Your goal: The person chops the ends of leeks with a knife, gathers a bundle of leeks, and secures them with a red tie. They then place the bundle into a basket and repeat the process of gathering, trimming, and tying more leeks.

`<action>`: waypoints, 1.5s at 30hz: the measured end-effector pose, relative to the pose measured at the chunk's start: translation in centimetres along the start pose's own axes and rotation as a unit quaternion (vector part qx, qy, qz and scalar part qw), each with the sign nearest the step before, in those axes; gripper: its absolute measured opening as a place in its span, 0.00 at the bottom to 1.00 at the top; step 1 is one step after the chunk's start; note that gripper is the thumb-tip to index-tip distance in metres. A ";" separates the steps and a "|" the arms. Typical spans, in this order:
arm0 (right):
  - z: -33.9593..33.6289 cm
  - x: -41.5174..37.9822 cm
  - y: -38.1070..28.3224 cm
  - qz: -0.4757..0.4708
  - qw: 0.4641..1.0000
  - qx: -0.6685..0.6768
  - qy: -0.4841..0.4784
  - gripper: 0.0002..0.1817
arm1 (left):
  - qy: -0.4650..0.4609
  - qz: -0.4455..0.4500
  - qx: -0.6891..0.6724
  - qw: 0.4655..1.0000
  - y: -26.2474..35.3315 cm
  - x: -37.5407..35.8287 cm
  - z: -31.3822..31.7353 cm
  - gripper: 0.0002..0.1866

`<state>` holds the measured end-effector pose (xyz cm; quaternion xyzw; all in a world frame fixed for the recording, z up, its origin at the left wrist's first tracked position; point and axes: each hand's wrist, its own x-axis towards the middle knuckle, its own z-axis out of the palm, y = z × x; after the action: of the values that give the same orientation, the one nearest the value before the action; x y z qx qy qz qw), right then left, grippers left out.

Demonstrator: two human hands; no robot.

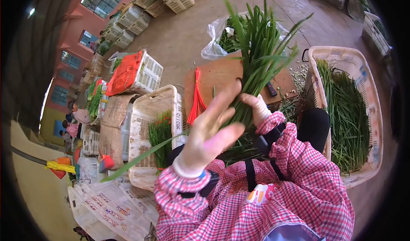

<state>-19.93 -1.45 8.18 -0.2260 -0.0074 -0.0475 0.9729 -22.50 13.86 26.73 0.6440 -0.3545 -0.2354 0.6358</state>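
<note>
The person is holding a bunch of green chives (256, 49) upright in front of the chest, above a brown wooden board (218, 76). The bunch is long and thin-leaved; the stems are packed tightly together at the bottom and the leaves are spreading out like a fan at the top, with some tips bending to the sides. The colour is fresh bright green, darker near the base. The right hand (259, 108), in a pale glove, is closing around the lower stems and gripping them firmly, with the fingers wrapped around the bunch. The left hand (211, 132), also gloved, is standing open with the fingers stretched out and flat against the near side of the stems; one long loose leaf (141, 157) is hanging down to the left from under this hand. It is not closing on anything. On the board a bundle of red ties (197, 98) is lying. At the right a white basket (367, 91) is lying with more cut chives inside, and at the left another white crate (147, 113) is holding a smaller amount of greens. A clear plastic bag (213, 44) with greens is lying behind the board.
</note>
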 end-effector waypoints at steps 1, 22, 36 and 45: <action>-1.2 0.1 -0.7 0.011 0.999 0.029 0.012 0.35 | -0.039 -0.006 -0.020 0.999 1.0 -1.4 -0.5 0.36; -9.1 -1.6 -2.9 0.054 0.989 0.080 0.112 0.33 | -0.136 -0.193 -0.063 0.970 -21.7 -5.5 -7.0 0.48; -2.2 6.9 -2.7 0.203 0.969 -0.061 0.125 0.24 | -0.038 -0.283 -0.431 0.856 -27.7 -1.5 -4.0 0.32; -10.5 3.7 3.6 0.195 0.928 -0.252 0.192 0.31 | 0.095 -0.250 -0.702 0.660 -32.6 -1.0 -5.3 0.31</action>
<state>-15.95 -3.21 -2.66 -0.4472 0.2363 0.1006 0.8568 -13.98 16.13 -5.17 0.0894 0.1533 -0.5021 0.8464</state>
